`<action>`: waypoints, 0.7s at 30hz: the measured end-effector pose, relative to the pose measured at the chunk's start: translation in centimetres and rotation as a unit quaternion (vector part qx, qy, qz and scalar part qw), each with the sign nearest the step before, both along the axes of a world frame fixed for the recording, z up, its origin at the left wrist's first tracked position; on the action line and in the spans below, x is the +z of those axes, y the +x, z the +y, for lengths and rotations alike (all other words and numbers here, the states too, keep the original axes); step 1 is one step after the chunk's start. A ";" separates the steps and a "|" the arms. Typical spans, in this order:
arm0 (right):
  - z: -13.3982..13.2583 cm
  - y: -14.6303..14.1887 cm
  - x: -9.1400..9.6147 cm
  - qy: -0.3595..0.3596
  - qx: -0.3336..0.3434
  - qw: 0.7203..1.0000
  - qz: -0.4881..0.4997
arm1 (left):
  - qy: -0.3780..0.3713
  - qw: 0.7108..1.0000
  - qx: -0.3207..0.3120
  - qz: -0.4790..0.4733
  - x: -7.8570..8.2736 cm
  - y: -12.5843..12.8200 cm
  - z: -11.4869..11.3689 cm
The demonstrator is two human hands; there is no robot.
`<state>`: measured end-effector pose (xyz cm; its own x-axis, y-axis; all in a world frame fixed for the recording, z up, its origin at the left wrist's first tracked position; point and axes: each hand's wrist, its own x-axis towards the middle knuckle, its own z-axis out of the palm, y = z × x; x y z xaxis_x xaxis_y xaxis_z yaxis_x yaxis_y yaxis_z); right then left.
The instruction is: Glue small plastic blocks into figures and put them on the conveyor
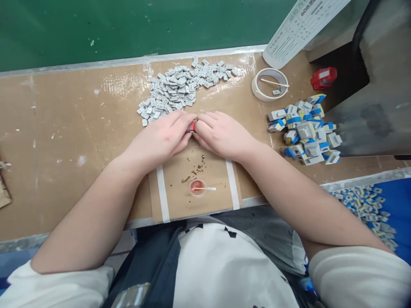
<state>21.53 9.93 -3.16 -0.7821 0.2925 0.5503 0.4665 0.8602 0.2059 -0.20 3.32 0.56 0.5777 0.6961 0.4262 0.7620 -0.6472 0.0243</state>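
My left hand [165, 134] and my right hand [223, 134] meet over the cardboard sheet, their fingers curled in towards each other. Between the fingertips shows a small red piece [191, 127] with a grey edge. Both hands are closed on it, and most of it is hidden by the fingers. Just beyond the left hand spreads a pile of small light-grey plastic parts [175, 87]. Nearer my body, a small clear cup [197, 187] of reddish liquid has a cotton swab [205, 188] lying across it. Brown droplets [199, 167] dot the cardboard [180, 201] between cup and hands.
At the right lies a heap of grey, blue and yellow parts [305, 132]. Behind it are a roll of tape [255, 87] with a swab inside and a red object [323, 78]. A blue bin [398, 222] of similar parts sits below the table edge.
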 end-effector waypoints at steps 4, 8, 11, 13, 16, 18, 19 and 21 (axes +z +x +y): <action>-0.2 0.1 -0.1 0.016 0.007 1.000 0.002 | -0.024 1.000 -0.008 -0.011 0.2 -0.1 -0.1; -0.1 0.2 -0.1 -0.006 0.011 1.000 0.007 | -0.022 0.999 0.009 -0.027 0.1 0.2 -0.1; 0.0 0.1 -0.1 -0.021 0.012 1.000 0.006 | -0.019 0.999 0.018 -0.039 0.0 0.3 -0.1; -0.1 0.1 0.0 -0.022 0.009 1.000 0.004 | -0.024 0.999 0.019 -0.041 0.0 0.4 -0.2; -0.2 0.1 0.1 -0.017 0.011 1.000 0.003 | -0.033 0.999 0.012 -0.037 0.2 0.3 -0.3; -0.2 0.2 0.1 -0.020 0.011 1.000 0.002 | -0.046 0.998 0.007 -0.034 0.3 0.2 -0.3; -0.3 0.2 0.1 -0.025 0.010 1.000 0.001 | -0.055 0.998 0.005 -0.035 0.4 0.1 -0.3; -0.3 0.2 0.1 -0.039 0.009 0.999 0.000 | -0.069 0.997 0.001 -0.040 0.4 0.1 -0.3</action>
<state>21.71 9.63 -3.08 -0.7876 0.3196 0.5268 0.4505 0.8820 0.1384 -0.12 3.02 1.00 0.5435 0.7526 0.3716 0.7560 -0.6313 0.1730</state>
